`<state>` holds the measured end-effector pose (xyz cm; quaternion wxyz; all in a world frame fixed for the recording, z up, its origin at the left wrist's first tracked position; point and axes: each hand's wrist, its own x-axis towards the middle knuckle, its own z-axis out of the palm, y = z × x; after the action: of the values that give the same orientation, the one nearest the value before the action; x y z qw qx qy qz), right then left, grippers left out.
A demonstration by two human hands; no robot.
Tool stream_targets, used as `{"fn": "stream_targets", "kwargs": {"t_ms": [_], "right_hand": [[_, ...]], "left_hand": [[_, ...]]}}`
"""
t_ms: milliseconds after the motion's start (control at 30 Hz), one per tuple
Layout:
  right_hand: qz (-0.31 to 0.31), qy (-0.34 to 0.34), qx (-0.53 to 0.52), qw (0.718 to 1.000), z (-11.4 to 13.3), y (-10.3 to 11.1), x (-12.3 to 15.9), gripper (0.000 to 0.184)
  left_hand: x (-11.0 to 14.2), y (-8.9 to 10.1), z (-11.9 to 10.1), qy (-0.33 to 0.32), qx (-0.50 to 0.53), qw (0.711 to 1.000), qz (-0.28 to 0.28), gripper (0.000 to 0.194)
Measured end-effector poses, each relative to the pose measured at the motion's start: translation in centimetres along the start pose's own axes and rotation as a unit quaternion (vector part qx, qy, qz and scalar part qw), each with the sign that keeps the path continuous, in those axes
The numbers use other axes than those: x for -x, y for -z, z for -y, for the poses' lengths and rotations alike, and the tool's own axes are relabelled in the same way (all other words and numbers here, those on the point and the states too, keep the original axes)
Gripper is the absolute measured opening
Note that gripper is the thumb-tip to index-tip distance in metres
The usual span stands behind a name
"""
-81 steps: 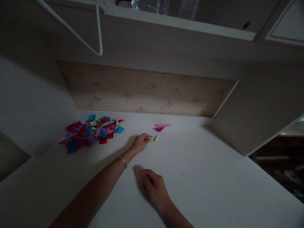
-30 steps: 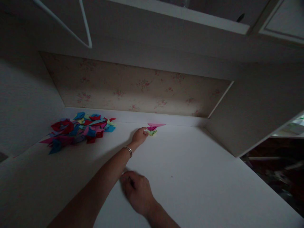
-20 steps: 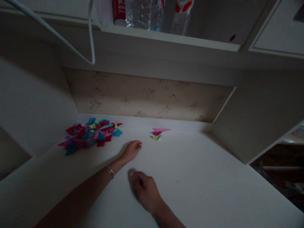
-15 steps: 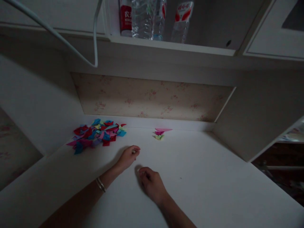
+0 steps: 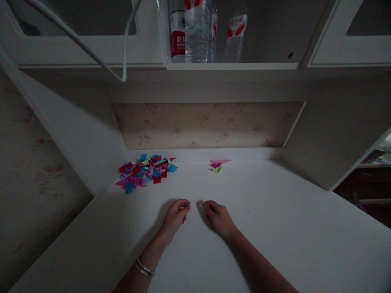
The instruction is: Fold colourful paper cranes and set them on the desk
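My left hand (image 5: 177, 213) rests on the white desk (image 5: 275, 228) with its fingers curled in, and nothing shows in them. My right hand (image 5: 217, 216) lies just to its right, fingers also curled loosely against the desk. A small cluster of folded paper pieces (image 5: 216, 166), pink and yellow-green, sits near the back edge beyond both hands. A heap of coloured folded paper pieces (image 5: 146, 171), red, blue, pink and yellow, lies at the back left.
A shelf above holds several plastic bottles (image 5: 195, 32). A white cable (image 5: 122, 49) hangs from the upper left. Side panels wall in the desk at left and right. A floral-patterned back panel (image 5: 207, 124) closes the rear.
My left hand put the yellow-green piece down beside the pink pieces, then drew back toward me. Both hands now rest close together. The view tilted up, showing the bottles.
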<state>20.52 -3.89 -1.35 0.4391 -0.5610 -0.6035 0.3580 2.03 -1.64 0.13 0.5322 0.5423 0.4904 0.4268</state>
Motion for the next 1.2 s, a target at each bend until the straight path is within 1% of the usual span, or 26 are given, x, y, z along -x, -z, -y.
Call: {"fn": "stream_targets", "kwargs": {"t_ms": [100, 167, 267, 333, 400, 500, 667, 967, 1200], "right_hand": [[-0.007, -0.017, -0.013, 1.000, 0.0, -0.1, 0.0, 0.037], [-0.013, -0.008, 0.004, 1.000, 0.1, -0.2, 0.2, 0.036], [-0.010, 0.048, 0.077, 0.996, 0.5, -0.3, 0.9, 0.033], [0.009, 0.085, 0.127, 0.988, 0.8, -0.4, 1.3, 0.031], [0.028, 0.101, 0.160, 0.982, 1.1, -0.4, 1.7, 0.031], [0.041, 0.101, 0.184, 0.977, 1.3, -0.4, 1.8, 0.032], [0.060, 0.097, 0.209, 0.971, 1.2, -0.4, 1.6, 0.031], [0.069, 0.109, 0.216, 0.968, 1.5, -0.3, 1.7, 0.030], [0.066, 0.120, 0.213, 0.967, 1.1, -0.4, 1.8, 0.030]], "left_hand": [[0.1, -0.2, 0.3, 0.000, -0.027, 1.000, 0.016, 0.025], [0.2, -0.3, 0.3, 0.000, -0.044, 0.999, 0.031, 0.023], [0.3, -0.4, 0.4, -0.010, -0.056, 0.997, 0.050, 0.021], [0.2, -0.4, 0.7, -0.024, -0.058, 0.996, 0.063, 0.020], [0.1, -0.4, 1.1, -0.033, -0.060, 0.995, 0.071, 0.019], [-0.1, -0.3, 1.3, -0.027, -0.062, 0.995, 0.069, 0.019], [0.2, -0.4, 0.8, -0.021, -0.067, 0.996, 0.053, 0.023], [0.6, -0.5, 0.3, -0.018, -0.068, 0.996, 0.051, 0.020], [0.7, -0.4, 0.3, -0.023, -0.069, 0.996, 0.049, 0.020]]}}
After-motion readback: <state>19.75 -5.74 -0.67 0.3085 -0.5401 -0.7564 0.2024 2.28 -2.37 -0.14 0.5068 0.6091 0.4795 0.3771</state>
